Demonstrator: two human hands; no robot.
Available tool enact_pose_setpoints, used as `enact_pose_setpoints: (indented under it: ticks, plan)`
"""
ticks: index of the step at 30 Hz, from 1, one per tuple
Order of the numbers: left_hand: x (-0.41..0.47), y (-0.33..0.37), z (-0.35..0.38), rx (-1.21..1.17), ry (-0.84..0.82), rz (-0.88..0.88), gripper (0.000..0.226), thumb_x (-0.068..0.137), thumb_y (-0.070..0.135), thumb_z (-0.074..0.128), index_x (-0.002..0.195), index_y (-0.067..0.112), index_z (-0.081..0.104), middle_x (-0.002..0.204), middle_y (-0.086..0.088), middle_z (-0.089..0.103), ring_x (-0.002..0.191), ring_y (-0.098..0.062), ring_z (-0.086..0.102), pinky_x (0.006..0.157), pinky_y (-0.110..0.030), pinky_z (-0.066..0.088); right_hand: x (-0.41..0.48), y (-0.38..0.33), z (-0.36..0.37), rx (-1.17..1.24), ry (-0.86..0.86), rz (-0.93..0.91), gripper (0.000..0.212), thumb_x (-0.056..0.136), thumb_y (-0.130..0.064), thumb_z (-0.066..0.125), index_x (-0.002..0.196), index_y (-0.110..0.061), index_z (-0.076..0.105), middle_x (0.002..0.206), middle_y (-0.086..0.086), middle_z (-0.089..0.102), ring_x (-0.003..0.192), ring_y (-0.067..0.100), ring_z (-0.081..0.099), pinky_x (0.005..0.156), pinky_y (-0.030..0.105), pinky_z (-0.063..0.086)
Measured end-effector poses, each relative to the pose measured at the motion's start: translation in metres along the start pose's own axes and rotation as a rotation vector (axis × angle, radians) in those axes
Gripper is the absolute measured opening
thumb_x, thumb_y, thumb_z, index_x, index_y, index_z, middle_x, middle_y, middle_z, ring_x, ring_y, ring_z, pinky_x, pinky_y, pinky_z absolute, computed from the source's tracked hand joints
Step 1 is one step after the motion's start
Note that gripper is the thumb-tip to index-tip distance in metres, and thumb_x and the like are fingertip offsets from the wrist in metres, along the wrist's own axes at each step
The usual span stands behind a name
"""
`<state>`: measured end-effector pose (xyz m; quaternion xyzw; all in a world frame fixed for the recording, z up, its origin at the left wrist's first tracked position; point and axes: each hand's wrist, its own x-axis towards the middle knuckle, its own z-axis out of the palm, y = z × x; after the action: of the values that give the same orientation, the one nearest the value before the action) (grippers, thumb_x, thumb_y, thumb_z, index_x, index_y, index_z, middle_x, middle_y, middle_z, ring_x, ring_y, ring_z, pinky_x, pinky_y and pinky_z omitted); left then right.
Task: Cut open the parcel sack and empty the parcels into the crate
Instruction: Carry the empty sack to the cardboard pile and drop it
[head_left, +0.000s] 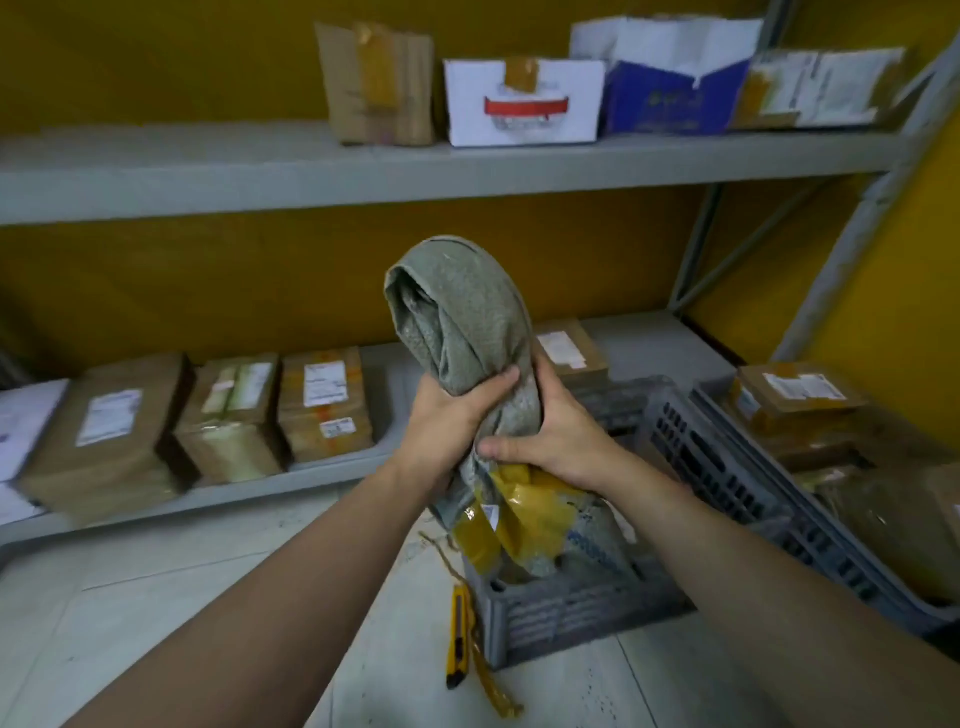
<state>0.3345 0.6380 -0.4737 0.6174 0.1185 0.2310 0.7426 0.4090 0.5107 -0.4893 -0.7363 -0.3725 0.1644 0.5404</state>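
Note:
A grey-green woven parcel sack (460, 312) is bunched and held upright above a grey plastic crate (566, 613). My left hand (452, 415) grips its twisted middle from the left. My right hand (550, 441) clutches it just below, from the right. The sack's lower end, wrapped in yellow tape (519, 514), hangs down into the crate. A yellow utility knife (457, 636) lies on the floor left of the crate, with a strip of yellow tape (493, 686) beside it. I cannot see any parcels inside this crate.
A second grey crate (769, 483) at the right holds taped cardboard parcels (795, 400). Grey metal shelves (363, 171) carry boxes above and brown parcels (228, 415) on the low shelf at left. The tiled floor (208, 582) lies in front.

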Motion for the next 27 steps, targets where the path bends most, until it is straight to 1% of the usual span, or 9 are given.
enact_pose_setpoints:
  ticks: [2,4,6,11,14,17,20,23,27]
  plan:
    - [-0.005,0.019,-0.011,-0.017,0.05,0.021,0.04,0.082,0.01,0.078,0.116,0.024,0.064,0.113,0.007,0.072,0.103,-0.01,0.071,0.085,-0.029,0.058,0.014,-0.016,0.014,0.0,0.009,-0.061,0.097,0.063,-0.015,0.093,0.14,-0.029,0.035,0.129,-0.019,0.054,0.117,-0.012,0.054,0.096,0.016,0.047]
    - [-0.01,0.036,-0.028,-0.016,0.102,0.049,0.045,0.082,0.014,0.079,0.121,0.025,0.061,0.115,0.01,0.071,0.103,-0.007,0.069,0.086,-0.028,0.057,0.027,-0.037,0.032,0.018,-0.019,-0.117,0.091,0.062,-0.004,0.091,0.137,-0.016,0.041,0.123,-0.018,0.057,0.111,-0.013,0.057,0.088,0.01,0.048]
    - [-0.015,0.051,-0.05,-0.021,0.156,0.065,0.041,0.083,0.014,0.078,0.116,0.03,0.061,0.11,0.015,0.069,0.097,0.0,0.068,0.081,-0.023,0.055,0.04,-0.058,0.054,0.016,-0.06,-0.139,0.081,0.061,0.0,0.09,0.129,-0.018,0.049,0.118,-0.018,0.061,0.106,-0.013,0.06,0.083,0.009,0.049]
    - [-0.034,0.072,-0.113,-0.018,0.28,0.051,0.047,0.081,0.016,0.079,0.119,0.028,0.056,0.116,0.011,0.067,0.105,-0.006,0.064,0.085,-0.025,0.054,0.062,-0.083,0.119,-0.003,-0.143,-0.143,0.071,0.057,-0.024,0.094,0.121,-0.024,0.063,0.115,-0.008,0.072,0.109,0.006,0.067,0.095,0.037,0.055]
    - [-0.049,0.084,-0.144,0.061,0.28,0.052,0.045,0.078,0.017,0.082,0.113,0.034,0.058,0.12,0.008,0.066,0.114,-0.012,0.063,0.095,-0.032,0.054,0.07,-0.091,0.154,-0.053,-0.143,-0.157,0.064,0.055,-0.041,0.089,0.114,-0.03,0.068,0.11,-0.009,0.074,0.104,0.011,0.069,0.09,0.044,0.057]
    - [-0.067,0.089,-0.164,0.2,0.304,0.105,0.06,0.072,0.02,0.088,0.123,0.028,0.058,0.125,0.004,0.067,0.119,-0.014,0.063,0.099,-0.037,0.054,0.07,-0.093,0.175,-0.073,-0.074,-0.155,0.057,0.056,-0.043,0.083,0.109,-0.028,0.07,0.106,-0.008,0.074,0.102,0.014,0.069,0.087,0.044,0.058]
    - [-0.09,0.082,-0.181,0.23,0.373,0.063,0.083,0.07,0.025,0.09,0.138,0.026,0.043,0.128,0.006,0.062,0.12,-0.012,0.06,0.094,-0.027,0.052,0.064,-0.094,0.193,0.02,0.026,-0.117,0.046,0.058,-0.035,0.085,0.1,-0.023,0.071,0.104,-0.003,0.074,0.1,0.017,0.069,0.084,0.043,0.059]
    - [-0.107,0.077,-0.202,0.292,0.376,-0.048,0.111,0.061,0.04,0.092,0.148,0.039,0.023,0.139,0.005,0.051,0.124,-0.016,0.054,0.105,-0.037,0.047,0.058,-0.106,0.214,0.166,0.106,-0.068,0.06,0.055,-0.041,0.089,0.107,-0.019,0.069,0.107,-0.005,0.072,0.104,0.017,0.067,0.09,0.036,0.056]
    - [-0.143,0.08,-0.246,0.146,0.345,-0.153,0.124,0.058,0.034,0.093,0.149,0.053,0.011,0.141,0.003,0.046,0.122,-0.023,0.055,0.098,-0.047,0.053,0.053,-0.136,0.26,0.223,0.077,-0.106,0.055,0.068,-0.03,0.089,0.115,-0.016,0.062,0.102,-0.006,0.063,0.098,0.008,0.056,0.083,0.02,0.044]
